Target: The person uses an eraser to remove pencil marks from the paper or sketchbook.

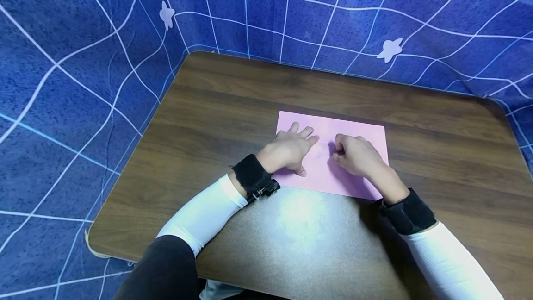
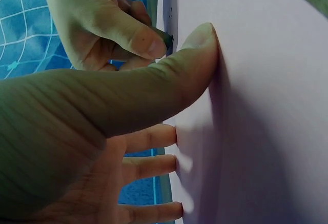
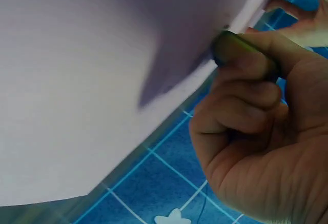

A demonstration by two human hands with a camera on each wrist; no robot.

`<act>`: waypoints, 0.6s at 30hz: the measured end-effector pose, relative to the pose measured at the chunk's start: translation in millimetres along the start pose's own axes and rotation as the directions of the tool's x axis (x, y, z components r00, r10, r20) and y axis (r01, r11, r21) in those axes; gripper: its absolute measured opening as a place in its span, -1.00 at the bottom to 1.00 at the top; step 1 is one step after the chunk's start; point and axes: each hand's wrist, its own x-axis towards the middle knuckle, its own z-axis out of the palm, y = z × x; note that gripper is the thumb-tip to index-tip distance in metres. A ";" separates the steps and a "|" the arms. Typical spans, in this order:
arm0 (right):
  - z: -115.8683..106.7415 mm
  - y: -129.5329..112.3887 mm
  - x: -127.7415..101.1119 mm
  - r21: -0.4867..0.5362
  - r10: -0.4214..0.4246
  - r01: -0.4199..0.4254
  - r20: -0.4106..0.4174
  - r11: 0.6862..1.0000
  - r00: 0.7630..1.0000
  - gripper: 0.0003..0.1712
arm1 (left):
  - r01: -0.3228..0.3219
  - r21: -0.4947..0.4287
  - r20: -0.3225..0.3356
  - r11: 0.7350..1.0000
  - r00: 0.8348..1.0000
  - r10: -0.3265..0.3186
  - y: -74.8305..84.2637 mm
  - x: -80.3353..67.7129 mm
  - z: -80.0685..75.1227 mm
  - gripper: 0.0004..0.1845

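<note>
A sheet of pink paper [image 1: 329, 128] lies on the wooden table. My left hand [image 1: 289, 147] rests on its left part, fingers spread and fairly straight. In the left wrist view the thumb and fingertips press on the sheet. My right hand [image 1: 358, 154] is over the right half of the paper, its fingers curled. Thumb and finger pinch a small, dark green, eraser-like block [image 3: 225, 47], held right at the paper's surface. Its end also shows in the left wrist view as a dark tip [image 2: 165, 37]. Small dark specks [image 2: 170, 13] are on the paper close by.
The brown wooden table [image 1: 216, 119] extends around the paper, with a bright light reflection near its front. A blue patterned cloth [image 1: 266, 17] with white lines and stars hangs behind and to the left.
</note>
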 end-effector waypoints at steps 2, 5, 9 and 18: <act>0.2 -2.6 1.0 0.012 -0.032 0.032 0.003 0.999 0.999 -0.82 | 0.000 -0.003 0.000 1.000 1.000 0.000 0.0 -0.4 -0.7 0.20; 4.8 -9.1 5.0 0.068 -0.106 0.105 0.015 0.992 0.994 -0.87 | 0.004 -0.002 0.001 1.000 1.000 -0.004 -0.2 -0.7 -0.6 0.19; 12.9 -18.3 11.5 0.126 -0.188 0.182 0.035 0.975 0.982 -0.88 | 0.003 0.002 -0.005 1.000 1.000 -0.003 0.0 -1.1 -0.5 0.15; 16.0 -22.3 14.9 0.111 -0.122 0.116 0.049 0.987 0.991 -0.89 | 0.010 0.003 -0.006 1.000 1.000 -0.010 0.9 -1.6 -1.2 0.15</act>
